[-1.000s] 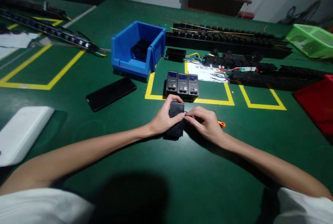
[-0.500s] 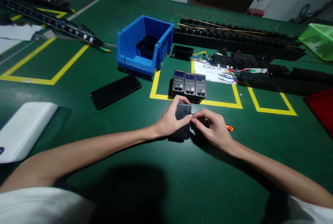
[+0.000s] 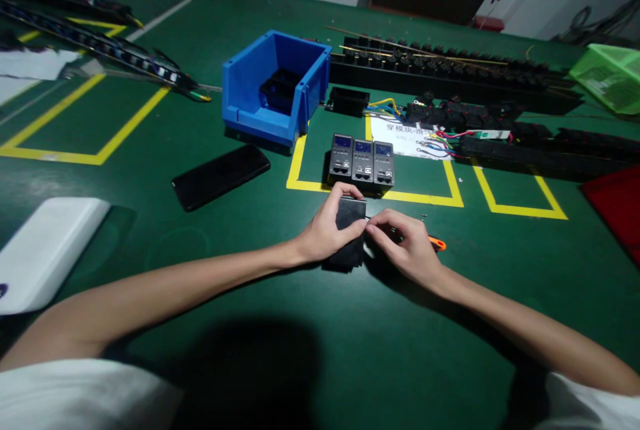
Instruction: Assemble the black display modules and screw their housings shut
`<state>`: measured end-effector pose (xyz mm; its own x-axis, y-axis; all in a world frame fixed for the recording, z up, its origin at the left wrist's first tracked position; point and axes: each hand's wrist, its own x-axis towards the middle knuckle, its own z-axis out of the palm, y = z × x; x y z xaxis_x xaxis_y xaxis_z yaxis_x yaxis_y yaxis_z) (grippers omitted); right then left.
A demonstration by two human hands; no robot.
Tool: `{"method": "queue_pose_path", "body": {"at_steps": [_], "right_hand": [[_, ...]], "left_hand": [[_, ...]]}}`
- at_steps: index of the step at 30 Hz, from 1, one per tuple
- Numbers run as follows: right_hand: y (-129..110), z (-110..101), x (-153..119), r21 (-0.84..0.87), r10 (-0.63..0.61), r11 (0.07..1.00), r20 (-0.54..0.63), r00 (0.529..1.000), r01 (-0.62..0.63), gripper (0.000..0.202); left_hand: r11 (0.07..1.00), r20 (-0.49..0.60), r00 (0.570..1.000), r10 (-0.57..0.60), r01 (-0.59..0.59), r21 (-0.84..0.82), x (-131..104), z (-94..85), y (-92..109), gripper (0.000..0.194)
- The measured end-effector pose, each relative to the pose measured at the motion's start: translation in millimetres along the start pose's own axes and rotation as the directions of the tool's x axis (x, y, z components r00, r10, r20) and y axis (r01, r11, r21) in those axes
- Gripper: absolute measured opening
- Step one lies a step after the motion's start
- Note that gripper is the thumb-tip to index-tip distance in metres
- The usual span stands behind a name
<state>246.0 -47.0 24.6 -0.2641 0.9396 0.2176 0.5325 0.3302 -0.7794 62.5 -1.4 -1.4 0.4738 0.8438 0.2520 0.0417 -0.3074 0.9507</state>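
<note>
Bare green tabletop (image 3: 280,357) lies nearer; three grey modules (image 3: 363,158) block beyond.

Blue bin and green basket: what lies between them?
In the head view, a long black rack with thin rods on top lies between the bin and basket.

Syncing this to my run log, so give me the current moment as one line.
left hand: grips black module | right hand: fingertips pinched at module's right edge | orange-tipped tool: beside right hand, partly hidden
</note>
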Motion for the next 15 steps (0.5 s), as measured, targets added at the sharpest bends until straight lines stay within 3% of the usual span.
{"method": "queue_pose_path", "body": {"at_steps": [3,6,11,15], "right_hand": [[-1.7,-0.4,0.7,0.086,0.102,0.991,0.032,0.994,-0.104,0.012],[0.1,1.4,0.5,0.116,0.114,0.986,0.030,0.993,-0.116,0.010],[3.6,3.8,-1.5,-0.027,-0.081,0.996,-0.041,0.996,0.080,0.002],[6.0,-5.7,0.7,-0.138,-0.235,0.964,-0.026,0.972,0.229,0.002]], "left_hand": [[1.000,0.010,1.000,0.003,-0.003,-0.002,-0.2,0.0,0.5,0.038],[1.000,0.012,1.000,0.000,0.000,-0.008,-0.6,0.0,0.4,0.039],[1.000,0.012,1.000,-0.002,0.002,-0.018,-0.3,0.4,-1.1,0.038],[1.000,0.008,1.000,-0.015,0.015,-0.021,0.4,0.6,-1.1,0.038]]}}
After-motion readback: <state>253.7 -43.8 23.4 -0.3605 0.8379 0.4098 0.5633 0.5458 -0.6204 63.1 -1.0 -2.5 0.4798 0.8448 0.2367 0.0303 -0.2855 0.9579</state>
